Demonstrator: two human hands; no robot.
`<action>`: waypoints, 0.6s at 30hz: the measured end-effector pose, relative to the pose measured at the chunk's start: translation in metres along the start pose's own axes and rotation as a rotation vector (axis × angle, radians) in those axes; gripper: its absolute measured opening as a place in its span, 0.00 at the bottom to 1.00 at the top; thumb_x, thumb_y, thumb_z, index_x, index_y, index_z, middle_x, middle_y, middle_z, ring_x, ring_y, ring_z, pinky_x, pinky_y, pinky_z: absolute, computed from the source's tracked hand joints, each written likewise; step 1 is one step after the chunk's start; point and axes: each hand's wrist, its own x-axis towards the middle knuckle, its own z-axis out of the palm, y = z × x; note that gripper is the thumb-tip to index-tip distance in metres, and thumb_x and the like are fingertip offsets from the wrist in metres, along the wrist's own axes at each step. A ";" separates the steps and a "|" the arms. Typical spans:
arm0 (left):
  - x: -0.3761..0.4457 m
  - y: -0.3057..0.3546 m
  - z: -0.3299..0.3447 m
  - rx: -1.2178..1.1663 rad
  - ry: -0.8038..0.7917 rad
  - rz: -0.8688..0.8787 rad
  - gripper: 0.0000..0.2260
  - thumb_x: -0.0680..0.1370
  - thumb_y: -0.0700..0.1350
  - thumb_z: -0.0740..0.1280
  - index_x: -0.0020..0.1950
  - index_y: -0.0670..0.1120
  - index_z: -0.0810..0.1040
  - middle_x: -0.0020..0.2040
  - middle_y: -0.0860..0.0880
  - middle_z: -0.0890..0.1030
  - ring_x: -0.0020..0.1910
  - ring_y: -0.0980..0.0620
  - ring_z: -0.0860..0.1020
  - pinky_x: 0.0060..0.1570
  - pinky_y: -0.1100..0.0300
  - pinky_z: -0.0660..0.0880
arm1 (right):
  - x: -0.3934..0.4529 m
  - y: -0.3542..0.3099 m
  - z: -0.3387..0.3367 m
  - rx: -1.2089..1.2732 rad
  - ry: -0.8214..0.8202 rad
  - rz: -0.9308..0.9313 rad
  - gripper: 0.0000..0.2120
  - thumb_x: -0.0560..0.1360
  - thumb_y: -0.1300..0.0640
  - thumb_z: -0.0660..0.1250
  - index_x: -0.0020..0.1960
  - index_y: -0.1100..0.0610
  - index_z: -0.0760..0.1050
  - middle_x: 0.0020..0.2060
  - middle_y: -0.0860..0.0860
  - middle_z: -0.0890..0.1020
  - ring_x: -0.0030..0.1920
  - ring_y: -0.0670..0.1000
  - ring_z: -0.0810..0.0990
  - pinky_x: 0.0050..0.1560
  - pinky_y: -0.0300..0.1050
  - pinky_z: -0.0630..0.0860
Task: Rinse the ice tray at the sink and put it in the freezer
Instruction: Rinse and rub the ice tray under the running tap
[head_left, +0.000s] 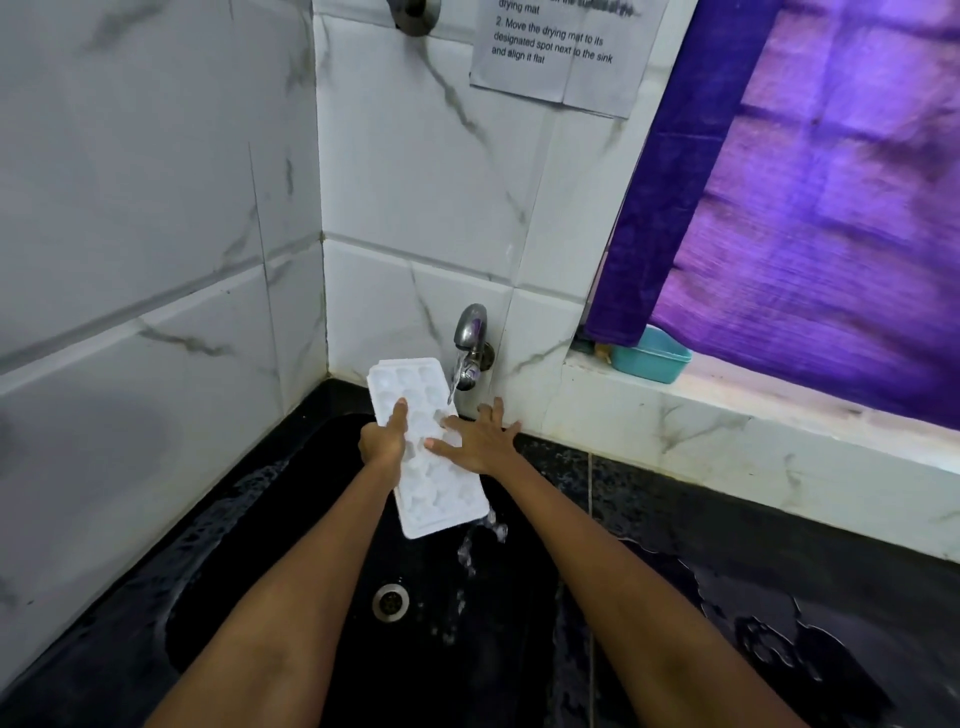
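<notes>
A white ice tray (431, 483) is held tilted over the black sink (311, 597), its far end up near the wall. My left hand (383, 439) grips its left edge, thumb on top. My right hand (480, 441) lies flat with fingers spread, its fingertips on the tray's cups. A thin stream runs from the metal tap (470, 343) onto the tray, and water spills off the tray's near right corner into the sink.
The sink drain (390, 601) is below the tray. A wet black counter (753, 597) runs to the right. A teal tub (652, 358) sits on the white ledge under a purple curtain (810, 208). Tiled walls close in left and behind.
</notes>
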 end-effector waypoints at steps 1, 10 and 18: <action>0.000 0.000 0.001 0.012 -0.003 0.007 0.21 0.75 0.57 0.68 0.49 0.38 0.79 0.46 0.43 0.80 0.46 0.43 0.80 0.44 0.56 0.75 | 0.001 0.001 -0.002 -0.025 0.026 0.017 0.33 0.72 0.29 0.53 0.73 0.42 0.58 0.76 0.62 0.47 0.74 0.63 0.33 0.66 0.75 0.35; 0.002 0.003 0.001 -0.064 0.045 0.004 0.20 0.76 0.55 0.68 0.51 0.38 0.79 0.49 0.42 0.81 0.51 0.41 0.81 0.46 0.55 0.76 | -0.008 0.020 0.000 0.279 0.087 -0.116 0.23 0.75 0.39 0.61 0.69 0.40 0.67 0.76 0.58 0.52 0.76 0.59 0.38 0.73 0.67 0.44; -0.002 0.002 0.009 -0.065 0.066 -0.022 0.24 0.76 0.56 0.66 0.58 0.35 0.78 0.56 0.40 0.81 0.55 0.40 0.81 0.48 0.55 0.75 | -0.012 0.004 0.010 0.170 -0.041 0.022 0.34 0.72 0.32 0.58 0.73 0.44 0.58 0.76 0.60 0.42 0.73 0.62 0.29 0.65 0.75 0.35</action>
